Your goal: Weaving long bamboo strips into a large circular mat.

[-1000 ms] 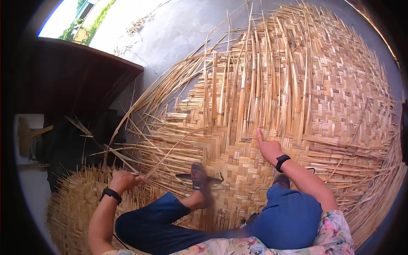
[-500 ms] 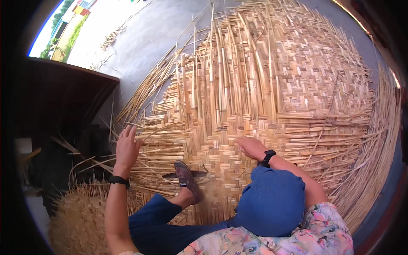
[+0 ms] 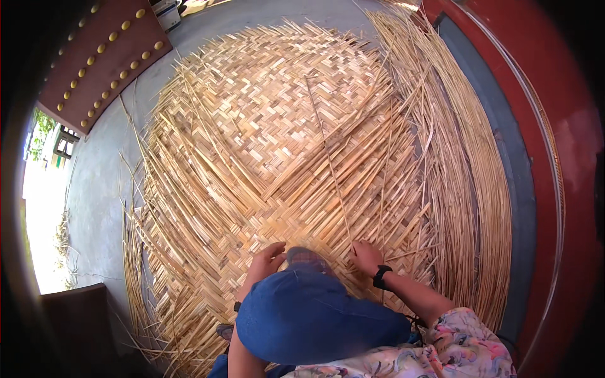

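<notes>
A large woven reed mat (image 3: 283, 126) fills the floor before me, its weave finished across the far middle and loose reed strips (image 3: 195, 164) spreading out on both sides. My right hand (image 3: 367, 258) is closed at the near end of a thin, darker reed strip (image 3: 332, 165), which slants away over the mat. Low over the weave, my left hand (image 3: 269, 259) has its fingers slightly bent and apart, with nothing in them. Between the hands, a shoe (image 3: 309, 258) rests on the mat, and a bent knee in blue trousers (image 3: 309, 315) hides part of the weave.
A long bundle of loose reeds (image 3: 479, 208) lies along the right, beside a grey ledge (image 3: 513, 164) and a red wall (image 3: 580, 145). At the upper left stands a dark red door with brass studs (image 3: 107, 57). A dark panel (image 3: 79, 321) is at the lower left.
My view and body have turned to the right. My left hand has come in from the far left toward the knee; my right hand has closed on the thin reed strip.
</notes>
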The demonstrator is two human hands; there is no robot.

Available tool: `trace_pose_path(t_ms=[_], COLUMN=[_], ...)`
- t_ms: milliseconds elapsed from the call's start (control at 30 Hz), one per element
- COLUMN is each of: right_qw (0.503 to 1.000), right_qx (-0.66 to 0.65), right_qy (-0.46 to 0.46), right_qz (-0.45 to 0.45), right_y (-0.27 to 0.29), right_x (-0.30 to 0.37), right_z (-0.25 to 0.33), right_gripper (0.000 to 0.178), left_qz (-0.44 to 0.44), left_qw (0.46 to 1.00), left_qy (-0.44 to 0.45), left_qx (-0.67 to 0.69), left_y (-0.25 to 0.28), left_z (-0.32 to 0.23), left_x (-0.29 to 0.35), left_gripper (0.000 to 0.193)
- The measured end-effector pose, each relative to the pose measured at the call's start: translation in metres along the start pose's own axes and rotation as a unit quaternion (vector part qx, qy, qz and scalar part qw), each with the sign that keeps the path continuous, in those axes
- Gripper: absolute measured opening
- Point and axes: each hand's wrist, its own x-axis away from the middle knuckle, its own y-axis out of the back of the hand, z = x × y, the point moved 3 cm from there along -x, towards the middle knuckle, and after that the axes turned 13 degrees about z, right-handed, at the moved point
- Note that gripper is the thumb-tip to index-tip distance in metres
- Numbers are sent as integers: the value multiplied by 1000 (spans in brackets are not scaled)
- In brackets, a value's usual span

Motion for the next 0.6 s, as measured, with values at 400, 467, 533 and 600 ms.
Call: trace_pose_path(t_ms=[400, 467, 533, 600], right_qw=[946, 935, 945, 942], right_qx=[-168, -251, -200, 16], right_qy=[263, 230, 238, 313], right_qz=[92, 98, 100, 125], right_y=[48, 54, 67, 76], right_x=[63, 66, 65, 52], right_z=[45, 32, 28, 16], right_gripper=[19, 18, 17, 15], left_qz=[115, 117, 14, -84], left_qw=[818, 805, 793, 703], left_qy=[-225, -355, -414, -523], left_qx=[517, 461, 448, 475], left_y=[44, 91, 132, 164], left_z=[-165, -186, -173, -163], left_x=[10, 64, 109, 144], left_gripper=[66, 63, 45, 28])
